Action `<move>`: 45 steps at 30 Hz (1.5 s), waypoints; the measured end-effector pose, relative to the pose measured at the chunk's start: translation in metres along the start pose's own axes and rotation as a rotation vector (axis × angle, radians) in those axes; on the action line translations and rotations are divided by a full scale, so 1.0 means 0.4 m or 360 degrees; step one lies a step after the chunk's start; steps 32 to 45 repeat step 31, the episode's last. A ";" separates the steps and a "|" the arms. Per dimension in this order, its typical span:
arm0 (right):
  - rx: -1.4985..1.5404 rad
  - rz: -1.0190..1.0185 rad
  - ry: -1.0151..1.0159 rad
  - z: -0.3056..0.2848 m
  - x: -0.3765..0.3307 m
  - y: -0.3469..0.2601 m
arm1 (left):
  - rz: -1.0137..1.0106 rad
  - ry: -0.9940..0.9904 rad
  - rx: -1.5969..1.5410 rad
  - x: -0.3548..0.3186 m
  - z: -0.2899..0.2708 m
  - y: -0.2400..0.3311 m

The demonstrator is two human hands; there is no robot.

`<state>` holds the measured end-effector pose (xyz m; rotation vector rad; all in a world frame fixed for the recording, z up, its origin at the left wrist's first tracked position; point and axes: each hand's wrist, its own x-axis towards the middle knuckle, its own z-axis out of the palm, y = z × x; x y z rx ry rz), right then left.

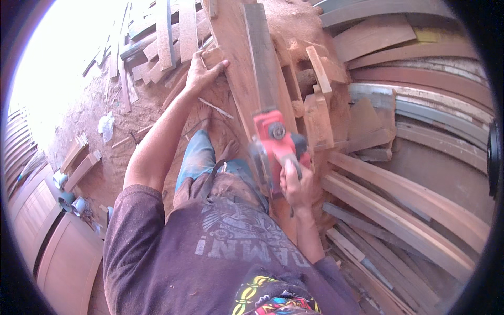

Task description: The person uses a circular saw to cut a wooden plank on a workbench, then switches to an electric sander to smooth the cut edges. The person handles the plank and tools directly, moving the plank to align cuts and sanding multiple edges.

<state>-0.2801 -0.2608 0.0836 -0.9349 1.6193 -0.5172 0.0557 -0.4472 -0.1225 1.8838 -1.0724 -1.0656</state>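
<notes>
My right hand [296, 184] is wrapped round the handle of a red and black electric planer [273, 142], slightly smeared by motion. The planer sits over the near part of a long, narrow greyish board [258, 52], which stretches away from me. That board lies on a wider, dusty wooden bench plank [236, 68]. My left hand [202, 73] rests at the plank's left edge, against a small wood block [212, 54]. Its thumb is stretched out toward the plank and apart from the fingers, whose tips are partly hidden.
Wood offcuts [317, 68] stand right of the bench. Stacked planks and curved boards [409, 194] fill the right side. More timber pieces [157, 42] lie at the far left. Panels [68, 257] lean at the lower left. Sawdust covers the ground around my bare feet [229, 150].
</notes>
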 end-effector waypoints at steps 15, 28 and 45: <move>0.0152 -0.0352 -0.0181 0.232 0.704 -0.576 | -0.0148 0.0079 0.0007 -0.018 0.021 -0.001; 0.0117 0.0121 0.0072 -0.106 -0.239 0.227 | 0.0036 -0.0029 -0.0310 0.004 -0.005 -0.027; 0.0150 0.0203 0.0122 -0.105 -0.258 0.238 | -0.0023 -0.0120 -0.0472 -0.024 0.009 0.020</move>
